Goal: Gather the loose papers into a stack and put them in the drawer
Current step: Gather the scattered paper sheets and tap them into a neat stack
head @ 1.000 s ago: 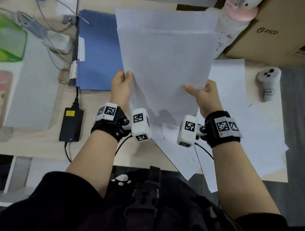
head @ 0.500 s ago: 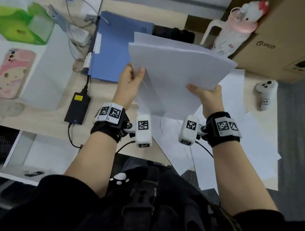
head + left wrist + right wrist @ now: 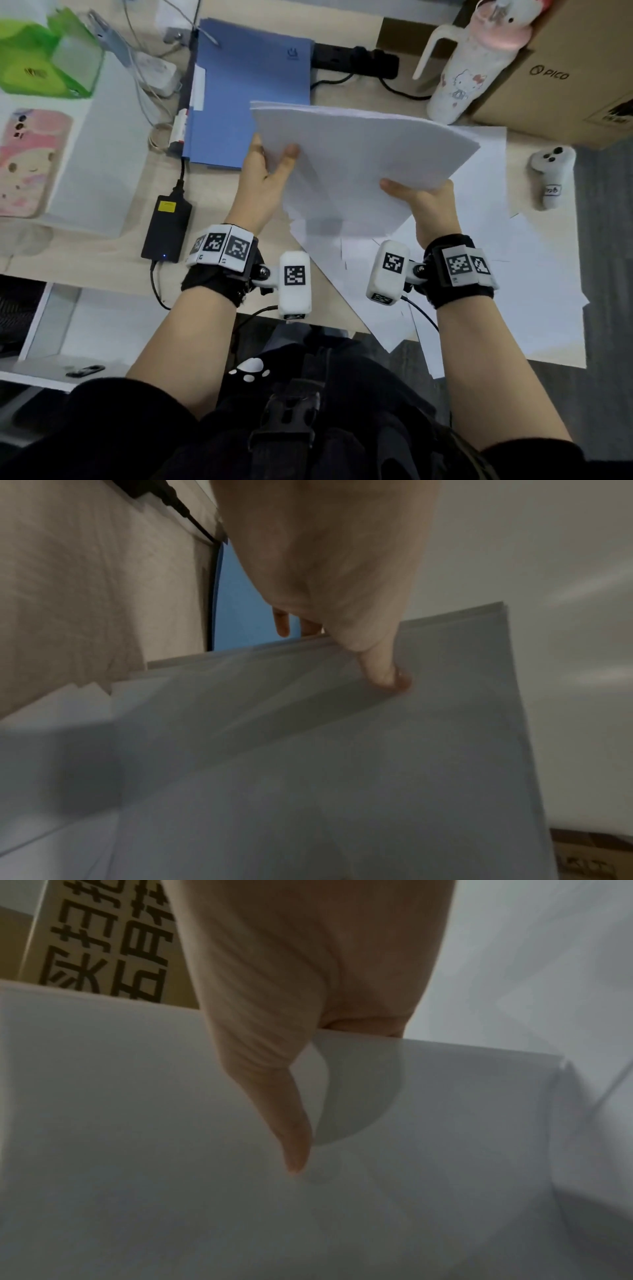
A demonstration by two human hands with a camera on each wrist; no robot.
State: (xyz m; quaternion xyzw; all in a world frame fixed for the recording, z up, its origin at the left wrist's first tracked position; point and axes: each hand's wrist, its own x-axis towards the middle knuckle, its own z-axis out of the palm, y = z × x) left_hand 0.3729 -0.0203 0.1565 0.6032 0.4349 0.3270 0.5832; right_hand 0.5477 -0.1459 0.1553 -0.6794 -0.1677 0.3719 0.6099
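A stack of white papers is held in the air above the desk, tilted with its far edge up. My left hand pinches its left edge, thumb on the near face and fingers behind. My right hand pinches the lower right edge, thumb on the paper's near face. More loose white sheets lie spread on the desk under and to the right of the stack, some hanging over the front edge. No drawer is visible.
A blue folder lies at the back, a black power adapter to its left. A bottle, a cardboard box and a white controller stand at the right. A phone and green box sit left.
The stack has tipped from nearly upright toward flat and come lower. Both hands keep their grip on its edges; the view has shifted to the left.
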